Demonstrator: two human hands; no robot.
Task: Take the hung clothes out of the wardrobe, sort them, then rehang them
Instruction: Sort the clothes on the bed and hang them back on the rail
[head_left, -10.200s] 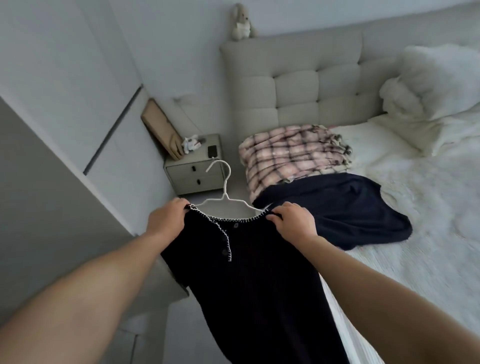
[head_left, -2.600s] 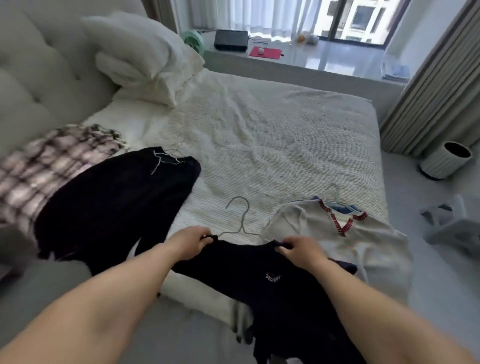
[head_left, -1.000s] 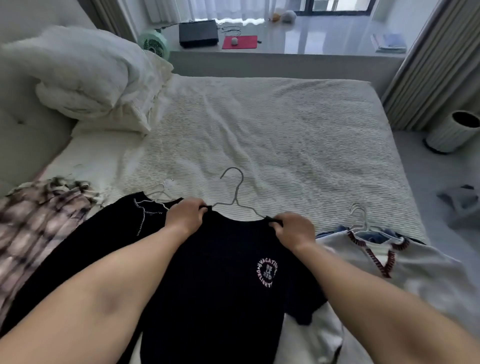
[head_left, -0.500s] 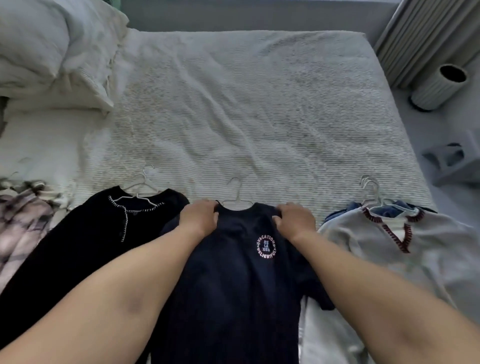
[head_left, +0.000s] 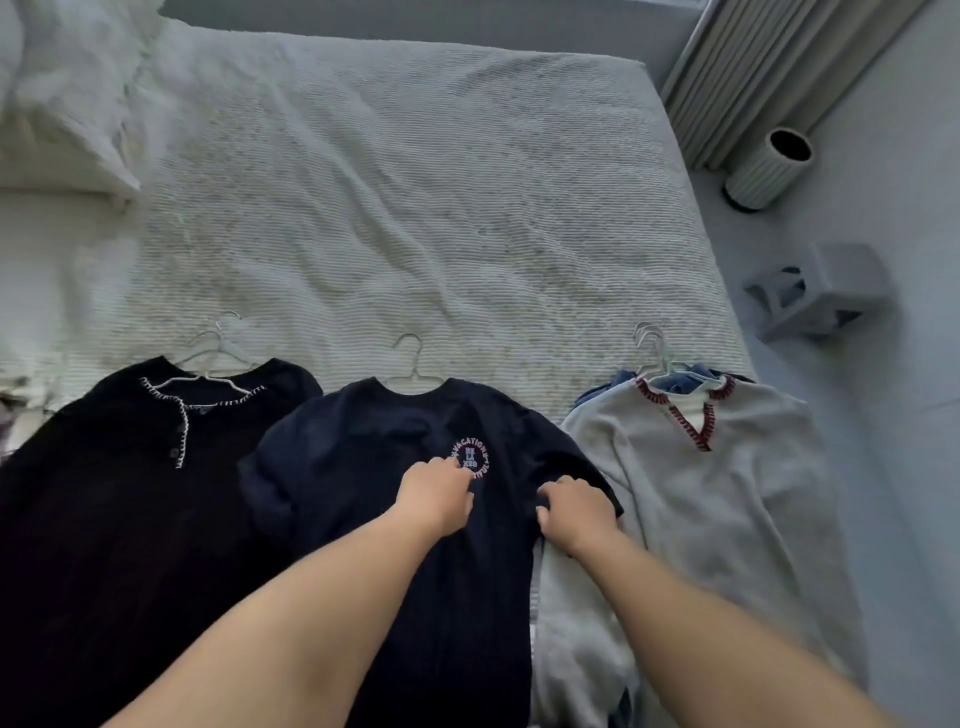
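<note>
Both hands rest on the navy T-shirt (head_left: 363, 467) near the bed's (head_left: 415, 182) front edge: left hand (head_left: 435, 496) loosely curled, right hand (head_left: 574, 512) seemingly pinching its sleeve; fingertips hidden.

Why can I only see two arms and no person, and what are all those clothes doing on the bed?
The camera sits on the person's head and looks down, so only their arms show. On the white ribbed bedspread lie three tops on hangers: a black top with white stitched trim, a navy T-shirt with a round logo and a grey sweater with red V-neck trim. The left hand rests on the navy T-shirt's chest, and the right hand is at its sleeve edge. They seem to be smoothing it.
</note>
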